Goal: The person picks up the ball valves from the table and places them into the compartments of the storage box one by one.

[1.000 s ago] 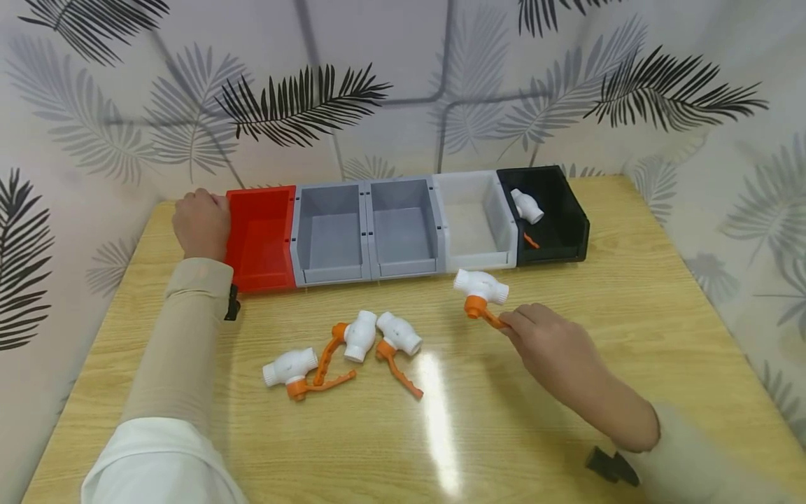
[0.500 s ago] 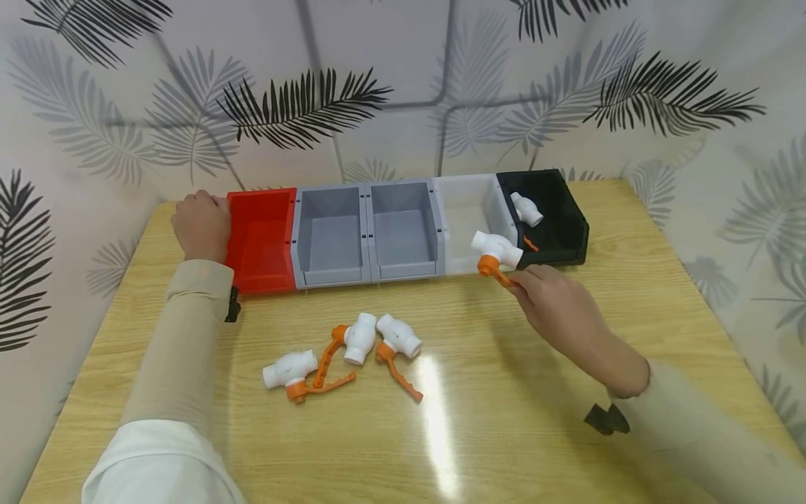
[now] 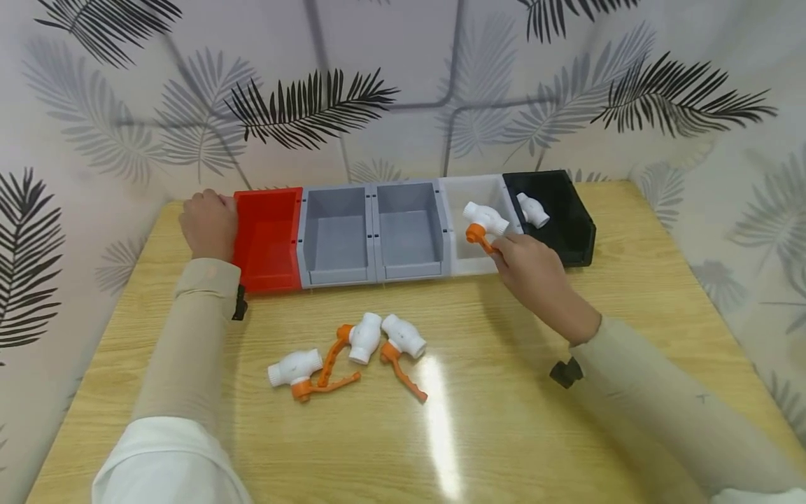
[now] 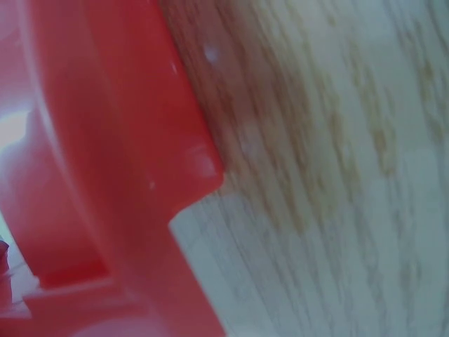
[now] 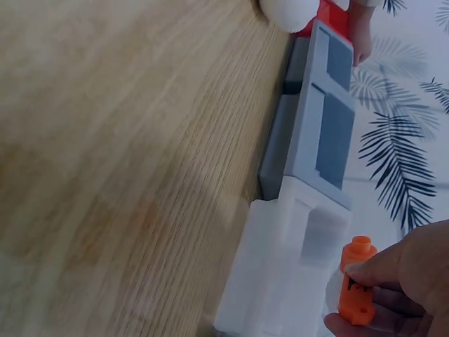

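Observation:
In the head view my right hand (image 3: 532,269) pinches the orange handle of a white ball valve (image 3: 485,218), held over the white bin (image 3: 472,266). The right wrist view shows thumb and fingers on that orange handle (image 5: 358,288). At the far left, my left hand (image 3: 209,222) grips the left wall of the red bin (image 3: 267,241); its fingertips are hidden. The left wrist view has only the red wall and wood. Three more ball valves lie on the table: one at left (image 3: 296,367), one in the middle (image 3: 365,337), one at right (image 3: 405,336).
Two grey bins (image 3: 336,241) stand between the red and white ones, all in one row. A black bin (image 3: 569,245) ends the row at right, with another ball valve (image 3: 533,210) inside. Behind the wooden table (image 3: 352,448) hangs a leaf-patterned cloth (image 3: 403,126).
My right hand has carried the ball valve forward, away from the table front, to over the white bin. My left hand keeps its place at the red bin.

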Demonstrator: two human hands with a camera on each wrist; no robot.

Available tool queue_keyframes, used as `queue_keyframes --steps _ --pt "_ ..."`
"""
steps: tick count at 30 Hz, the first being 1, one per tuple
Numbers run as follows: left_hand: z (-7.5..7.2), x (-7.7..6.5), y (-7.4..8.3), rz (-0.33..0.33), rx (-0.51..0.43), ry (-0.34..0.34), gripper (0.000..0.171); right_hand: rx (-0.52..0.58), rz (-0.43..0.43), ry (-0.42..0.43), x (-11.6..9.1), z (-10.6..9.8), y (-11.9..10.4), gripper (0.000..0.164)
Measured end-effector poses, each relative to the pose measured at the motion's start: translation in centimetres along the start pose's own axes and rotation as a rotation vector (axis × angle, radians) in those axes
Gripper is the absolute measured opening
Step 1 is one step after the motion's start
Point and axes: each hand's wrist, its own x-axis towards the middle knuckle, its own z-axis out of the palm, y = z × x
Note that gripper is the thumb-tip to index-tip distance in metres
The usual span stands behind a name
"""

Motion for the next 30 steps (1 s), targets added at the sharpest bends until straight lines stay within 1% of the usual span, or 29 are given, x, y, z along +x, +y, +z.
queue_keyframes --steps 4,6,13,20,25,30 --pt "0.2 0.0 -0.1 -0.006 -0.018 -0.018 0.046 -0.001 -0.001 0.011 1.5 1.1 -0.1 0.017" --pt "0.2 0.0 -0.1 -0.007 -0.029 -0.014 0.046 0.0 0.002 0.014 2.0 1.6 -0.1 0.015" --pt "-0.1 0.1 0.1 0.001 -0.03 -0.015 0.045 -0.004 0.075 0.001 3.8 3.2 0.0 0.013" --pt "-0.6 0.1 0.4 -0.002 -0.031 -0.011 0.045 0.012 0.098 0.007 4.8 4.6 0.4 0.015" --pt "-0.5 0.1 0.2 -0.006 -0.032 -0.012 0.045 0.021 0.091 0.026 5.3 5.9 0.7 0.014" --pt "-0.5 0.0 -0.2 -0.016 -0.045 -0.019 0.044 0.029 0.112 0.007 5.7 6.8 0.7 0.015"
